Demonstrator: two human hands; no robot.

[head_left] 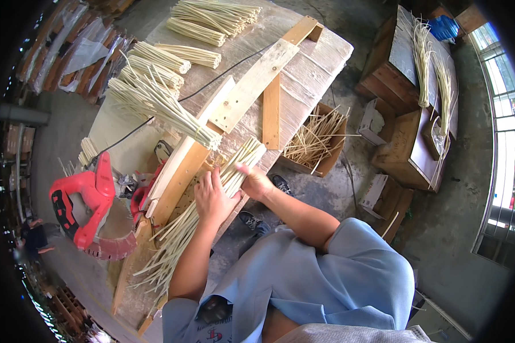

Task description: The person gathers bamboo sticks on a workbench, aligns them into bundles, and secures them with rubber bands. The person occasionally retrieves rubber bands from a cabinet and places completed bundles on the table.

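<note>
A bundle of thin pale sticks (184,231) lies slantwise along the workbench, its loose ends fanned out toward the lower left. My left hand (213,200) is wrapped over the bundle near its middle. Closer to the even upper end, my right hand (255,183) grips the same bundle from the right side. Another bundle of sticks (169,111) rests across the wooden fence (194,131) just beyond my hands. A red miter saw (97,200) stands left of the fence.
Several stick bundles (212,20) lie at the bench's far end. A wooden brace (272,114) runs off the fence. Right of the bench, a cardboard box (329,154) holds offcuts. A black cord (223,71) crosses the bench. Cabinets (409,137) stand farther right, with long sticks on top.
</note>
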